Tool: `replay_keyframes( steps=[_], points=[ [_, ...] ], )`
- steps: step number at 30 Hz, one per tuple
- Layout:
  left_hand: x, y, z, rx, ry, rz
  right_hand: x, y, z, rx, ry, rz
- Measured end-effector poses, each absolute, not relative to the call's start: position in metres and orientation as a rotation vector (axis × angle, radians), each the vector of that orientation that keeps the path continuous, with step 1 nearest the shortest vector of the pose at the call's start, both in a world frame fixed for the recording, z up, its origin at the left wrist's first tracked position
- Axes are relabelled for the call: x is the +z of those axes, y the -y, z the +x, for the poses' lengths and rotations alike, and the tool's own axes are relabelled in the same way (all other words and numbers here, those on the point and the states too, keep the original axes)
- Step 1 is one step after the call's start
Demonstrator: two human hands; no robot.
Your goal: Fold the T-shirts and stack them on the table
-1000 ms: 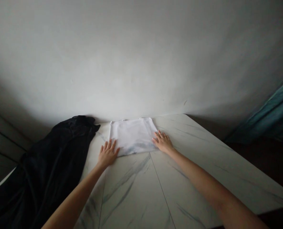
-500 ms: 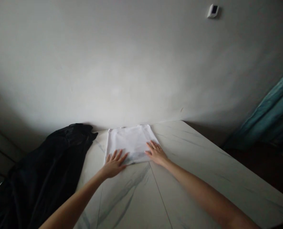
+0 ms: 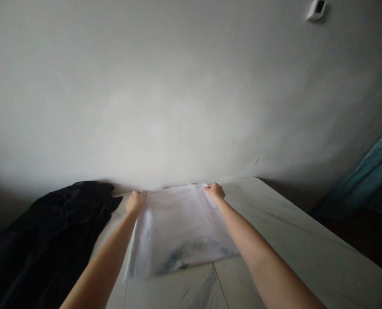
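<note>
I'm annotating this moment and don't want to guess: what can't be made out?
All in the head view:
1. White cloth: underside, hidden by its own top surface.
2. Left hand and right hand: any fingers under the corners, hidden by the cloth.
3. Dark print: details, blurred.
4. Black cloth: cut off by the left and bottom edges.
5. Wall device: display, too small to read.

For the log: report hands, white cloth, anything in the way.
Left hand and right hand gripping white cloth at its far corners. Cloth spread between them; lifted or not, unclear. Black cloth to the left, apart.
</note>
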State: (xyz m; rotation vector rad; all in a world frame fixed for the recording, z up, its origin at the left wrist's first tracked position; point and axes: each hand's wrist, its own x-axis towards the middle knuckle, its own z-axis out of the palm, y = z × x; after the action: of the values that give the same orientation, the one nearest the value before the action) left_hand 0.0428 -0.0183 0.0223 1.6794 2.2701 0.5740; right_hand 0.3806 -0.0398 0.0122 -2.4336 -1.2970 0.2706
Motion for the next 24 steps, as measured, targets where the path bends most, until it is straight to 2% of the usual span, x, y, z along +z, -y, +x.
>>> replay_keyframes(
  steps=[4,8,15,24],
  points=[
    [0.012,0.006,0.044,0.689,-2.312,1.595,0.001,0.028,0.382,0.241,1.279,-2.45],
    [0.005,0.011,0.053,0.803,-2.369,1.777,-0.006,0.032,0.381,0.058,1.39,-2.37],
    [0.004,0.024,0.067,0.517,-2.355,1.899,0.005,0.038,0.379,-0.088,1.575,-2.412],
    [0.005,0.022,0.067,0.477,-2.411,1.89,-0.003,0.03,0.375,-0.038,1.449,-2.541]
  ],
)
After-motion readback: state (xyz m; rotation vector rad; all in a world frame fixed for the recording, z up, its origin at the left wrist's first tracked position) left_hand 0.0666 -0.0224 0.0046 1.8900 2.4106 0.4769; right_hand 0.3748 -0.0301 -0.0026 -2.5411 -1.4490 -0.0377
